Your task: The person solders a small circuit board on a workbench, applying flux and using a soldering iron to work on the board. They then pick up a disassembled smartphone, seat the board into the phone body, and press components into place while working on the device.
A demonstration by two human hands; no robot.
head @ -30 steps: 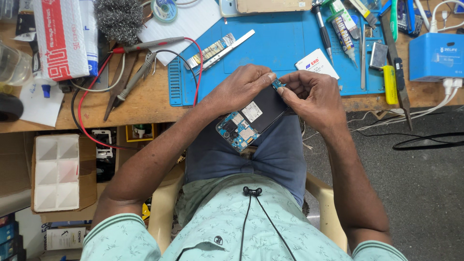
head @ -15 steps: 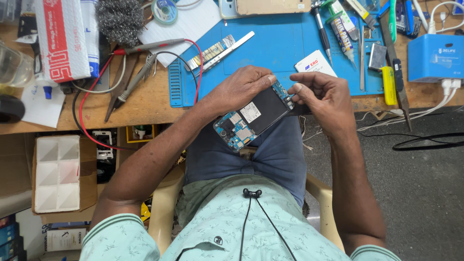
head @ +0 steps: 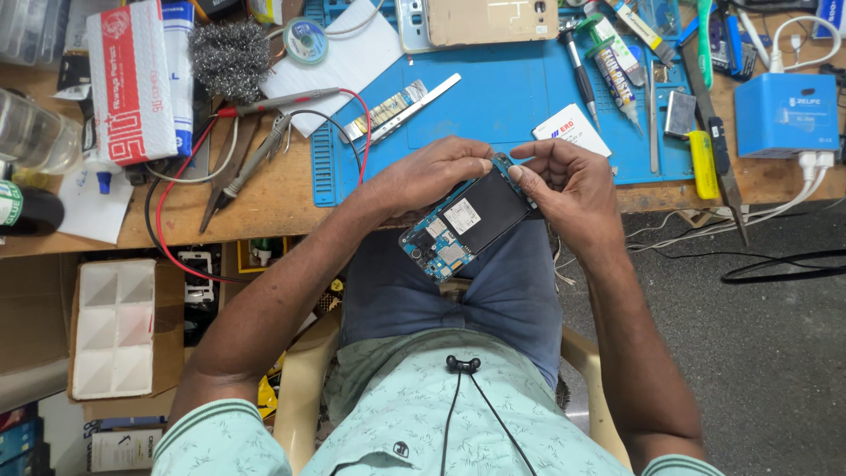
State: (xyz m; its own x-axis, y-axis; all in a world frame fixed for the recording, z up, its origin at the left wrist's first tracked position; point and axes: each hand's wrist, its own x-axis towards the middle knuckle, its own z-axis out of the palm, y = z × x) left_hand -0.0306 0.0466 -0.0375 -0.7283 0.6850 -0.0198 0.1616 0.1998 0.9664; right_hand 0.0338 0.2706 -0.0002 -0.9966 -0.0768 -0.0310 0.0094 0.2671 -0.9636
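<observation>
So, opened phone (head: 467, 225) over the lap, left hand (head: 432, 176) gripping its edge, right hand (head: 564, 185) pinching the top corner, blue mat (head: 511, 97) on table (head: 264, 203) behind

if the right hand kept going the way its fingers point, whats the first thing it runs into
The right hand points leftward across the top end of the opened phone, so it would probably meet the left hand's fingertips first; depth is hard to judge from above.
</observation>
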